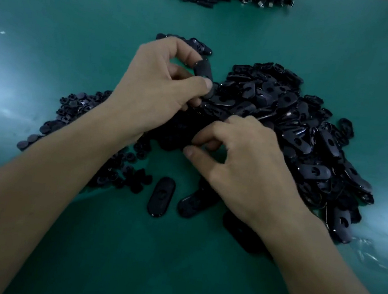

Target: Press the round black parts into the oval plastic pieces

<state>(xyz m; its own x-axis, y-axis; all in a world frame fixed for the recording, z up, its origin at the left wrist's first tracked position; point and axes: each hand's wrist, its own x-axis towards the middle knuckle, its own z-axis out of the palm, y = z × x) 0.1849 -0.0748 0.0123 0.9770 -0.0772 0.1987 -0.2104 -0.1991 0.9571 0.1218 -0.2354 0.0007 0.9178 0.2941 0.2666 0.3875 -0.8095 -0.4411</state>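
An oval [204, 71] is held on end just toward 12 o'clock of centre, with the left hand's [156, 88] grip clamped on it between thumb and forefinger. At 4 o'clock of it, the right hand [246, 168] curls thumb and forefinger nearly together over the dark heap. I cannot tell whether that grip holds a round part. Rounds [76, 117] are heaped at 9 o'clock and loose ovals [299, 135] at 3 on the green table [78, 47]. The step looks like fetching a round. The next move would call for seating it in the oval's hole and pressing squarely.
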